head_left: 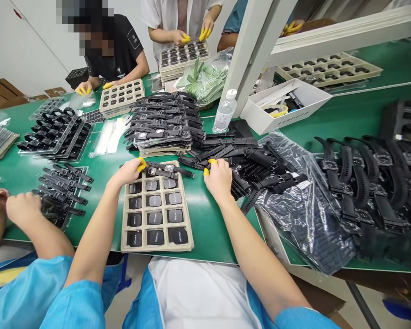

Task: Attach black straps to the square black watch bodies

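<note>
Bearing light print too small to read: black squares (155, 201) in beige tray (187, 219), which sits btwn & nearer than the hands on green surface (212, 224). Bottle (225, 112) beyond R hand (219, 177) has a pale label, illeg. White tag (303, 184) on strap pile (260, 164), R of R hand, can't read either. Far off, past L hand (128, 172), co-worker's black shirt (133, 39) has a sleeve patch w/ W-like mark; rest illeg.

L hand: at tray's far L corner, yellow finger cots (142, 163) at L end of black watches (169, 167) lying across tray's far end; can't tell if pinched. R hand: just R of tray, fingers bent, tips by L part of strap pile; can't tell if gripping.

Obstrs: watch stack (164, 119) just beyond, btwn the hands. Strap pile crowds R hand's far & R sides. White box (270, 123) w/ odds & ends further out, R of bottle; slanted white post (245, 59) btwn. Clear bag (311, 228) w/ black contents R of R hand & nearer. L of L hand: flat watch batch (63, 192), then neighbor's hands (24, 208).
</note>
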Demonstrator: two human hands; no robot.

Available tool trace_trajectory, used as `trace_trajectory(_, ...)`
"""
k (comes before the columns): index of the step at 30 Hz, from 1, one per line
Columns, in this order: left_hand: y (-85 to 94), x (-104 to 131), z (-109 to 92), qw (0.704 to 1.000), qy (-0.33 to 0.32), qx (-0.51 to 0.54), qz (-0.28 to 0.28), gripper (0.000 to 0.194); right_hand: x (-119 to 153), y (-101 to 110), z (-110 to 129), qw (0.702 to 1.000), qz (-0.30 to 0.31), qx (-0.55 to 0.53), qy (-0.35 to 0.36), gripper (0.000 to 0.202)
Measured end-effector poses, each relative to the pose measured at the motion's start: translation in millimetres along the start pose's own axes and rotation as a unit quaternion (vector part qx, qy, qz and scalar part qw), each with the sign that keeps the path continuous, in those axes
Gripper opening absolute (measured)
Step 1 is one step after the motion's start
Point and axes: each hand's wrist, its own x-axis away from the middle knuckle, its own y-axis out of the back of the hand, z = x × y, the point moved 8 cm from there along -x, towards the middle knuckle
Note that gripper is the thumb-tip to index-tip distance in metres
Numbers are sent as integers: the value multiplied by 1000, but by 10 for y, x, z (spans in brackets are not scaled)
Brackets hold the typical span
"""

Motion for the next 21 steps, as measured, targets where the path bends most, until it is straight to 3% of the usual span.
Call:
trace_trajectory(4,5,23,23,998,21,-37,-38,25,-10,-2,-18,1000,-23,20,6,26)
trace_trajectory(8,90,230,106,992,69,-80,-75,26,-21,-13,-34,999,-19,30,10,24)
trace_trajectory(13,22,514,84,991,71,-109,-40,22,-29,-58,-61,1000,-9,-18,1,24)
trace_trajectory(17,-50,545,30,989,77,-119,-41,21,-29,-81,-93,998,2,-53,-16,20)
trace_trajectory(21,24,533,44,990,88,-97,-61,17,-32,109,-153,995,-34,-89,-19,15)
